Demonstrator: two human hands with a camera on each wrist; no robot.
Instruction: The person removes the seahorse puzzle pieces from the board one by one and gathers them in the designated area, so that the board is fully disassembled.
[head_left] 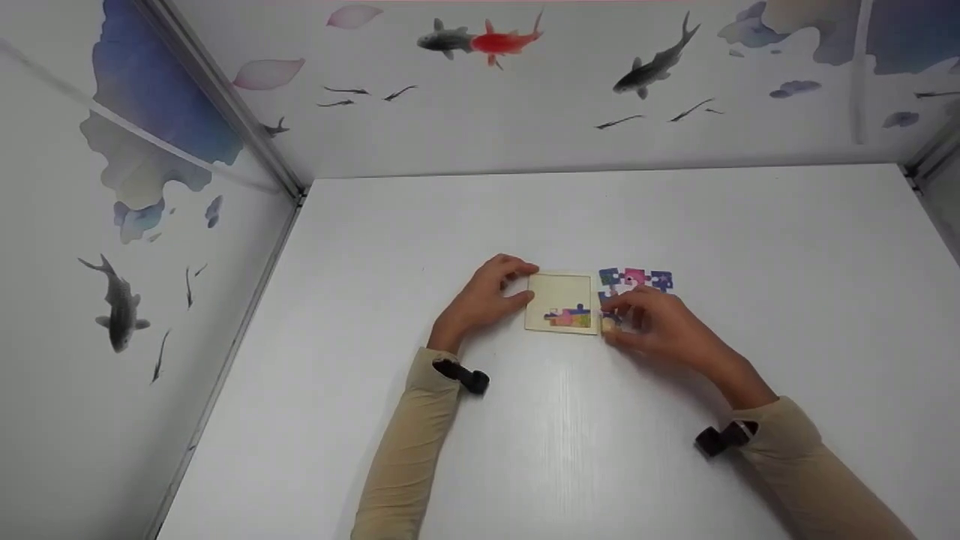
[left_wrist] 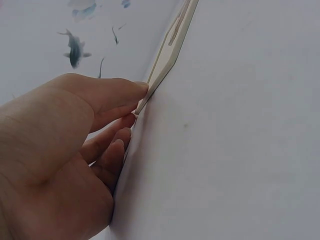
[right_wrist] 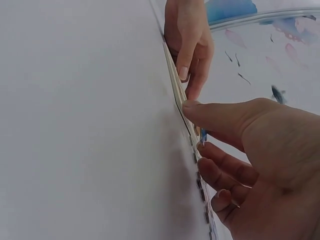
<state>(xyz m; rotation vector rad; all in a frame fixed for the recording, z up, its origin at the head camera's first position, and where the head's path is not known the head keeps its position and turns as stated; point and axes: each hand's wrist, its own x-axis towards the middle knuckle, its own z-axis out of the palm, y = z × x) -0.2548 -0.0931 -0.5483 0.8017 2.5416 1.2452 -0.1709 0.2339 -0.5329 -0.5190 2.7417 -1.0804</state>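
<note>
A square, light wooden puzzle tray [head_left: 559, 289] lies on the table. Joined jigsaw pieces [head_left: 568, 316] fill part of its lower right. My left hand [head_left: 491, 294] holds the tray's left edge, index finger at the top corner and thumb lower down. In the left wrist view, the thumb of the left hand [left_wrist: 65, 135] presses on the tray's rim [left_wrist: 172, 55]. Beside the tray's right edge, my right hand [head_left: 667, 326] pinches a small puzzle piece [head_left: 611, 324] between thumb and fingers. A blue bit of that piece [right_wrist: 203, 135] shows in the right wrist view; the rest is hidden.
Several loose puzzle pieces [head_left: 634, 277] lie right of the tray, partly covered by the right hand. The white table [head_left: 525, 450] meets a back wall [head_left: 465, 127] and a left wall [head_left: 247, 225] with painted fish. Each wrist wears a black device [head_left: 469, 376].
</note>
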